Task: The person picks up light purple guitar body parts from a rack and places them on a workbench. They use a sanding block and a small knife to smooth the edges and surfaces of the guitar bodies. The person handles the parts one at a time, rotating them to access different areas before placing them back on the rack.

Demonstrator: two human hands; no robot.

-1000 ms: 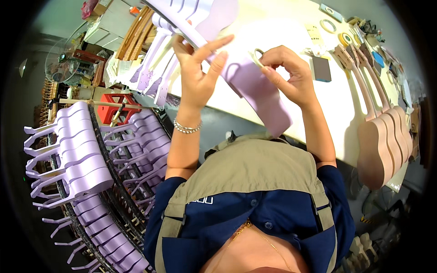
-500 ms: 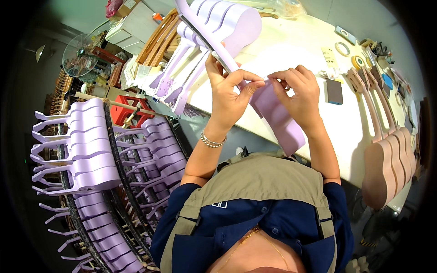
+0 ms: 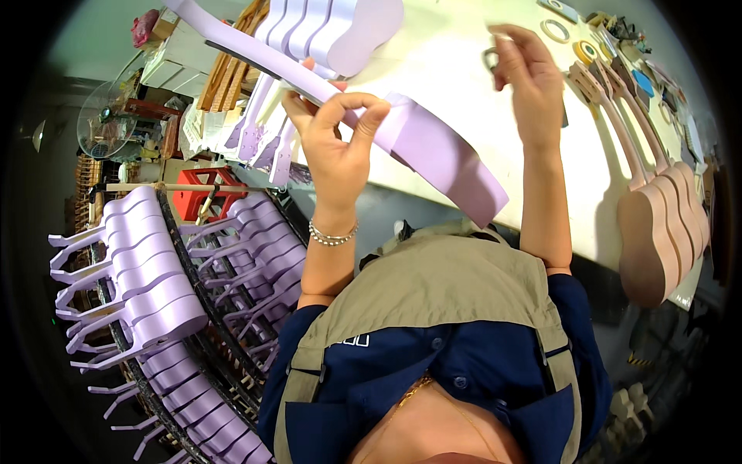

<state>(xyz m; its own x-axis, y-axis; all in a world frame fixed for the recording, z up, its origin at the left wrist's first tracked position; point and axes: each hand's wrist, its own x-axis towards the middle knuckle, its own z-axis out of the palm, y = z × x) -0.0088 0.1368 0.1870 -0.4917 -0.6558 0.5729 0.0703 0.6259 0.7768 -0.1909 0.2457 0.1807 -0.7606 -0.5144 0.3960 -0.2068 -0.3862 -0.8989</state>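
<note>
A lilac ukulele without strings slants across in front of me, its neck reaching to the upper left and its body lowest, near my apron. My left hand is closed around the neck close to the body, thumb and forefinger pinched together. A dark fretboard edge shows along the neck. Raised over the table to the right of the ukulele is my right hand, apart from it, fingers curled in. By its fingertips sits a small dark grey curved piece, too blurred to name.
Lilac ukuleles lie on the pale table at the far left. Unpainted ones lean at the right, near tape rolls. A rack of lilac ukuleles, a red stool and a fan stand left.
My right hand has come off the ukulele and moved up and right. My left hand has shifted left with the ukulele, which now lies flatter across the view.
</note>
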